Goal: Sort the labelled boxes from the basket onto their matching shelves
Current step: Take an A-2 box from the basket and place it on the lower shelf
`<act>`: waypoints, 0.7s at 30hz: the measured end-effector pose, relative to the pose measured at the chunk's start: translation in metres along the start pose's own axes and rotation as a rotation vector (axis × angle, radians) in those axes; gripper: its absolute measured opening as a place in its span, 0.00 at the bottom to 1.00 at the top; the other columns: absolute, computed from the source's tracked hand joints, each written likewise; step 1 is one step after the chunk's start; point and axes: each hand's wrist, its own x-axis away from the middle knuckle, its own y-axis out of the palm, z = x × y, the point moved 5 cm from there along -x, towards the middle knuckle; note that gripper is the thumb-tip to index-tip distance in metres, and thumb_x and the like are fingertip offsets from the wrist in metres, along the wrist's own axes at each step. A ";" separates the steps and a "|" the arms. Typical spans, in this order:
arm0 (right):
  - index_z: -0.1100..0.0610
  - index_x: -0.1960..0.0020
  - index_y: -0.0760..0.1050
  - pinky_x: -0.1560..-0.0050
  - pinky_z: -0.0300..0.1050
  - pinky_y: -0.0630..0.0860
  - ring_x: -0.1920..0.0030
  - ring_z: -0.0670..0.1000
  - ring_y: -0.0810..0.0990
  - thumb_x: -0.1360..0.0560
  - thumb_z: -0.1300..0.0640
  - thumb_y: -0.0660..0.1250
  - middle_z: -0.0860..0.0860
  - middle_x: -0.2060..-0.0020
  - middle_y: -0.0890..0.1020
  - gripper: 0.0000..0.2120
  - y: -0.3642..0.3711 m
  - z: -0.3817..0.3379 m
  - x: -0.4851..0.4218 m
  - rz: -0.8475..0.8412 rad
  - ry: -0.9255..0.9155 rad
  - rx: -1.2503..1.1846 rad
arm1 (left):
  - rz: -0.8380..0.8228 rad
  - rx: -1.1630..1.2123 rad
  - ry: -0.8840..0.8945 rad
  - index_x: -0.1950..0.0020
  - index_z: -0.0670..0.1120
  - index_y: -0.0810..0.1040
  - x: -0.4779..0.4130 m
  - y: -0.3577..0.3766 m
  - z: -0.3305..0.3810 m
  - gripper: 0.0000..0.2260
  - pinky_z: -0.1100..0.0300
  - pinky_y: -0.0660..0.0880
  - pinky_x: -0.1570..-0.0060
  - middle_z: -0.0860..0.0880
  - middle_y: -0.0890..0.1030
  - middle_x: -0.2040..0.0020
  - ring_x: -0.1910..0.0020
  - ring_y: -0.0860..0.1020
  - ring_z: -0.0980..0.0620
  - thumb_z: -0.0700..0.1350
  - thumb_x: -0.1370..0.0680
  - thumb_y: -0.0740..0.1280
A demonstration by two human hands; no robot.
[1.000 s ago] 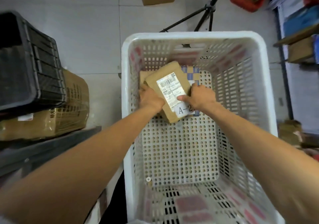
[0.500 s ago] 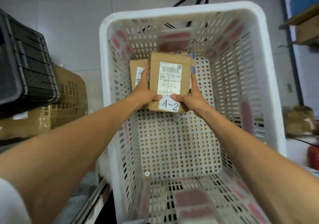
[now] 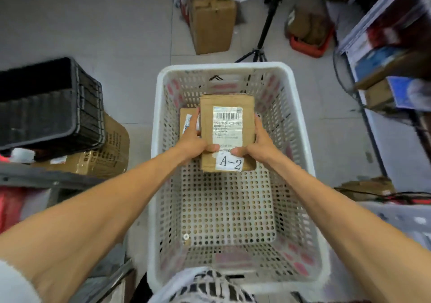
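While left hand (image 3: 194, 142) and right hand (image 3: 259, 145) grip A-2 box (image 3: 227, 127), second box (image 3: 186, 117) lies beside.

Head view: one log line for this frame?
item: A-2 box held above basket floor | left hand: grips left edge | right hand: grips right edge | remaining: second box in basket

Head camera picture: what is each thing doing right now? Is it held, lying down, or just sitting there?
A-2 box: held at both sides, label facing up.
Left hand: grips the box's left side.
Right hand: grips the box's right side.
Second box: lying on the basket floor, partly hidden.
White basket: upright on the floor, open-topped.
Black crate: resting on a cardboard carton.
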 end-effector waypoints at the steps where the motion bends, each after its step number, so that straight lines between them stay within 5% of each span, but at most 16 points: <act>1: 0.50 0.26 0.55 0.43 0.40 0.73 0.45 0.41 0.75 0.37 0.70 0.77 0.39 0.45 0.75 0.48 -0.006 -0.016 0.011 -0.003 -0.031 0.012 | 0.034 0.025 0.034 0.21 0.56 0.47 0.015 -0.001 0.013 0.51 0.58 0.75 0.46 0.49 0.74 0.38 0.40 0.73 0.51 0.30 0.32 0.74; 7: 0.43 0.27 0.55 0.33 0.54 0.71 0.36 0.46 0.74 0.40 0.54 0.81 0.39 0.39 0.74 0.51 -0.032 -0.109 0.079 0.019 -0.281 0.116 | 0.172 0.125 0.223 0.24 0.60 0.52 0.104 -0.015 0.079 0.50 0.41 0.74 0.40 0.47 0.71 0.30 0.34 0.73 0.44 0.33 0.35 0.76; 10: 0.48 0.23 0.48 0.36 0.42 0.70 0.38 0.42 0.71 0.36 0.61 0.80 0.31 0.44 0.70 0.54 -0.037 -0.152 0.110 0.048 -0.349 0.105 | 0.202 0.121 0.313 0.22 0.57 0.52 0.149 -0.028 0.117 0.49 0.48 0.79 0.47 0.48 0.73 0.33 0.38 0.76 0.45 0.31 0.33 0.75; 14: 0.51 0.22 0.50 0.42 0.31 0.74 0.40 0.39 0.76 0.37 0.66 0.79 0.40 0.39 0.75 0.54 -0.040 -0.200 0.150 0.084 -0.480 0.079 | 0.209 0.119 0.431 0.22 0.57 0.51 0.199 -0.048 0.154 0.47 0.63 0.79 0.62 0.49 0.73 0.36 0.46 0.77 0.52 0.29 0.30 0.72; 18: 0.48 0.23 0.53 0.37 0.43 0.73 0.39 0.41 0.75 0.38 0.64 0.80 0.37 0.41 0.75 0.53 -0.031 -0.232 0.188 0.157 -0.570 0.072 | 0.217 0.135 0.566 0.22 0.57 0.51 0.247 -0.069 0.173 0.49 0.53 0.77 0.43 0.48 0.68 0.28 0.33 0.71 0.48 0.28 0.32 0.73; 21: 0.46 0.23 0.53 0.35 0.49 0.73 0.37 0.44 0.75 0.38 0.60 0.81 0.41 0.38 0.75 0.53 -0.015 -0.247 0.215 0.198 -0.599 0.090 | 0.210 0.156 0.620 0.22 0.57 0.52 0.277 -0.084 0.173 0.49 0.48 0.76 0.40 0.47 0.69 0.28 0.33 0.71 0.48 0.27 0.32 0.72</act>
